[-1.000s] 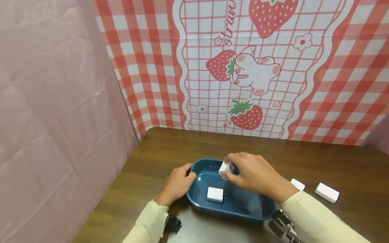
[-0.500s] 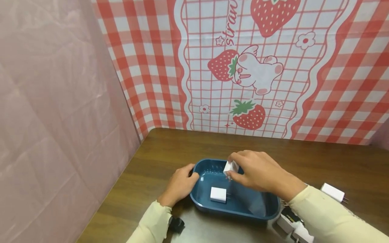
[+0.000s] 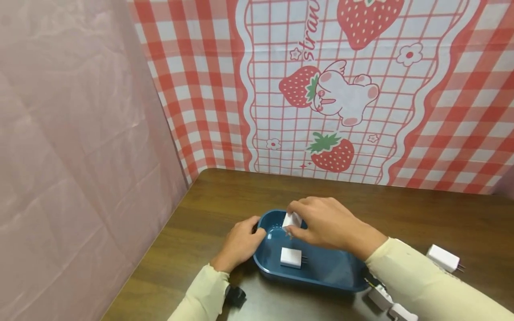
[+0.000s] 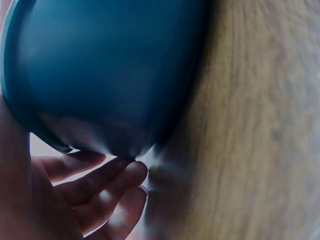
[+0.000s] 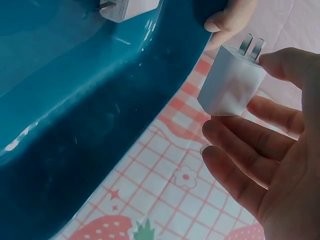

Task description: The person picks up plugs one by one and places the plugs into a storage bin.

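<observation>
I see the left hand [image 3: 239, 243] clamped on the left end of the blue tray [image 3: 327, 269], thumb at the rim. In it, a loose charger [image 3: 291, 257] lies flat, prongs rightward. Above the tray's far left part: white charger [image 3: 292, 220], prongs down, pinched by the right hand [image 3: 327, 221]. Rightmost, another charger [image 3: 443, 257] on the table [image 3: 233, 191].

Your head view is softly, evenly lit, with a pale sheen on the wooden table [image 3: 225, 194] at bottom centre. Your left wrist view is dim, blurred at right, your left hand [image 4: 55, 202] backlit at lower left. In your right wrist view, glints streak the blue tray [image 5: 95, 95] at left.
</observation>
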Demonstrator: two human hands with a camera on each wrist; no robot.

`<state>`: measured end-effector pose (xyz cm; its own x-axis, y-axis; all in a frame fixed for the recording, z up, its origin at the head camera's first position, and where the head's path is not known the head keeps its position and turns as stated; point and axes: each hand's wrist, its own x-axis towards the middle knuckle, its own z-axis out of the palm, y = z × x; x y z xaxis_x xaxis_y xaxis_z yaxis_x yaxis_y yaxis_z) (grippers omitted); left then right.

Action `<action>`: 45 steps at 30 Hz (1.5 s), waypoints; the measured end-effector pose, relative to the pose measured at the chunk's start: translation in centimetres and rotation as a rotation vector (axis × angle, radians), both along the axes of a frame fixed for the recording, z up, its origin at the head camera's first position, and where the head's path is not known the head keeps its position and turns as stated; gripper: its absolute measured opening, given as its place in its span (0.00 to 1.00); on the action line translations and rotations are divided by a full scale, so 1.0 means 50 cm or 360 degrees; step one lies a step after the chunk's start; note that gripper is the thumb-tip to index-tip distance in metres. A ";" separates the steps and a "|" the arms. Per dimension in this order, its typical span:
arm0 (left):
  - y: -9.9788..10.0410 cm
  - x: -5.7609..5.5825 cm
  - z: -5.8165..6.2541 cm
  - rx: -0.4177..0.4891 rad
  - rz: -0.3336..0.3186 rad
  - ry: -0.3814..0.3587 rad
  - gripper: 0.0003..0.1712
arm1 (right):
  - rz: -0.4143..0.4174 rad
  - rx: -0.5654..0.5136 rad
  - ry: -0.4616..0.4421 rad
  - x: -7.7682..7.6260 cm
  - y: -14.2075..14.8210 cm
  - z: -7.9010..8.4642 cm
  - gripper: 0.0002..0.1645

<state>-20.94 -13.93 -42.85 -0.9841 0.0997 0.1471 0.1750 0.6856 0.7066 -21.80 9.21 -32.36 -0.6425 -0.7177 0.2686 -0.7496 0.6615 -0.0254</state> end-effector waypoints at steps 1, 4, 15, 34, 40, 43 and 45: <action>0.000 0.000 -0.001 0.0002 -0.0004 0.0000 0.17 | -0.0002 0.0007 -0.0013 -0.001 -0.003 -0.001 0.22; 0.000 -0.001 -0.001 0.0013 -0.0012 -0.0008 0.17 | 0.0003 0.0024 -0.0040 -0.006 -0.013 -0.004 0.22; -0.004 -0.004 -0.002 0.0086 -0.0038 -0.0052 0.15 | 0.0061 0.0059 -0.0166 -0.024 -0.051 -0.026 0.22; -0.004 -0.006 -0.004 0.0082 -0.0019 -0.0062 0.16 | 0.0121 0.0227 -0.0290 -0.041 -0.086 -0.073 0.16; -0.001 -0.005 -0.006 0.0091 -0.0037 -0.0060 0.16 | 0.0130 0.0267 -0.0258 -0.043 -0.086 -0.079 0.16; -0.002 -0.005 -0.006 0.0090 -0.0035 -0.0058 0.16 | 0.0121 0.0281 -0.0243 -0.044 -0.085 -0.083 0.16; -0.003 -0.004 -0.007 0.0095 -0.0034 -0.0060 0.16 | 0.0117 0.0282 -0.0240 -0.044 -0.086 -0.086 0.16</action>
<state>-21.13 -14.08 -43.20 -0.9868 0.1128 0.1159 0.1614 0.6385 0.7525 -24.01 4.90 -36.66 -0.6100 -0.7914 0.0394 -0.7924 0.6093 -0.0294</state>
